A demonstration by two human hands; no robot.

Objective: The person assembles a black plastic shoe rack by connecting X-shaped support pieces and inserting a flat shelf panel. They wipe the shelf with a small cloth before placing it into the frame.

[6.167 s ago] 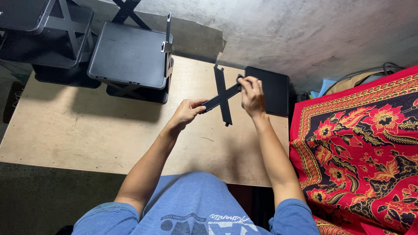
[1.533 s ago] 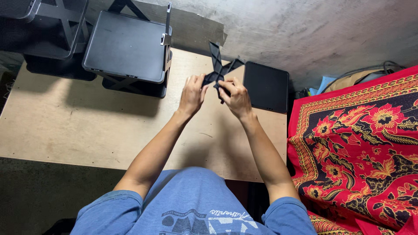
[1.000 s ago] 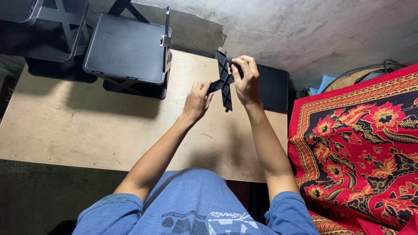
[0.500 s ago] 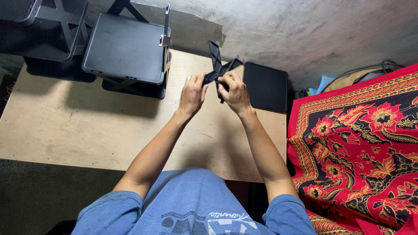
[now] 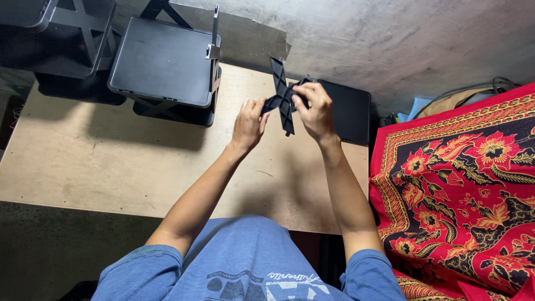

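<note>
gripping the black x-shaped plastic brace [image 5: 283, 96] from both sides above the far part of the counter [image 5: 111, 161], well clear of its surface: left hand [image 5: 249, 124] pinching the lower-left arm of the cross, right hand [image 5: 315, 108] clenched over the upper-right arm. differing from half a second ago, with the cross now turned so one long bar is standing nearly upright and the hands spreading a little apart, much as a second ago; judging from that back-and-forth, working the two crossed bars about their middle joint rather than setting the piece down. sitting just behind the right hand, a flat black panel [image 5: 348, 111] lying on the counter's far edge, unmoved. resting to the left, black trays on crossed frames [image 5: 164, 61], stacked and untouched. lying off to the right, a red floral cloth [image 5: 462, 184], apart from the work.
</note>
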